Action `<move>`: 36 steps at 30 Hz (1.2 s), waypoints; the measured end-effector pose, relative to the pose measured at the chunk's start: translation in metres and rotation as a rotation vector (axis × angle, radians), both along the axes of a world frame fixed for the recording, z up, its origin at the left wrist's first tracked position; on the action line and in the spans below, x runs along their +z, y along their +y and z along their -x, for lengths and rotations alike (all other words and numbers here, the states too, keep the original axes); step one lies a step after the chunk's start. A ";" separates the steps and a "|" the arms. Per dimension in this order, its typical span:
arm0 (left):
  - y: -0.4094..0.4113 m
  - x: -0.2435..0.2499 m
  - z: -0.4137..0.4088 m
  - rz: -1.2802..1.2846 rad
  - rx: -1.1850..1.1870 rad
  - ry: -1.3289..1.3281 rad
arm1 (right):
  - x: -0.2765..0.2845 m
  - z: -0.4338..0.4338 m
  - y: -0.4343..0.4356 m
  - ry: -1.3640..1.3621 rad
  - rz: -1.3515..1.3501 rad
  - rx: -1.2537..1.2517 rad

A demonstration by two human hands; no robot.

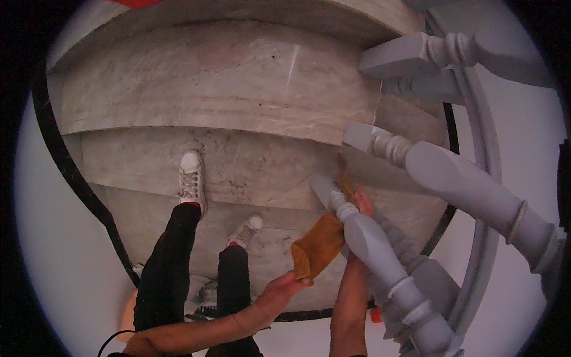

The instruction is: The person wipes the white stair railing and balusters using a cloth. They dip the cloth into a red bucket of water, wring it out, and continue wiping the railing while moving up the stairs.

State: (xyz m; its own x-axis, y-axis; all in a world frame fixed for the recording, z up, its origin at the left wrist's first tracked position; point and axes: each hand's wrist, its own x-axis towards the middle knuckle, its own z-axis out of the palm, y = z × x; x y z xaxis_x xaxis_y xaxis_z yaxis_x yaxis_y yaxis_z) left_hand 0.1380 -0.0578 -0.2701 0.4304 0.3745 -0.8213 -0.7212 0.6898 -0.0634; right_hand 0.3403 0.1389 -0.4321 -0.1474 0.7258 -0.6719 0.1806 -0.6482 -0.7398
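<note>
An orange-brown cloth point(319, 243) is wrapped around the lower part of a grey turned baluster point(366, 236) of a staircase. My left hand point(285, 285) grips the near left end of this cloth. Behind the same baluster, my right hand point(364, 203) is at the cloth's other end, which is blurred and extends up past the post's square base. The baluster partly hides my right hand and the middle of the cloth, and whether the fingers close on it is hard to see.
Curved stone stair treads point(214, 80) fill the middle, with my white sneakers point(191, 174) on lower steps. More grey balusters point(464, 178) and a curved rail point(484, 134) stand at the right. Black skirting point(76, 165) edges the white wall at left. A small red object point(377, 315) lies low right.
</note>
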 end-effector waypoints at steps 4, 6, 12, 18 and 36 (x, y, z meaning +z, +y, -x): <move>0.000 -0.008 -0.001 -0.003 0.001 -0.005 | -0.016 -0.002 0.014 -0.199 0.046 0.229; 0.004 -0.004 0.003 -0.005 0.001 0.000 | -0.016 -0.006 0.007 -0.222 0.081 0.246; 0.019 0.009 0.001 0.076 0.043 0.016 | -0.004 -0.018 -0.028 -0.084 0.166 0.017; 0.023 0.016 -0.004 0.093 0.081 0.005 | 0.000 -0.003 -0.042 0.133 0.253 -0.323; 0.030 0.017 0.019 0.149 0.120 0.072 | -0.031 0.047 -0.083 -0.195 0.041 -0.614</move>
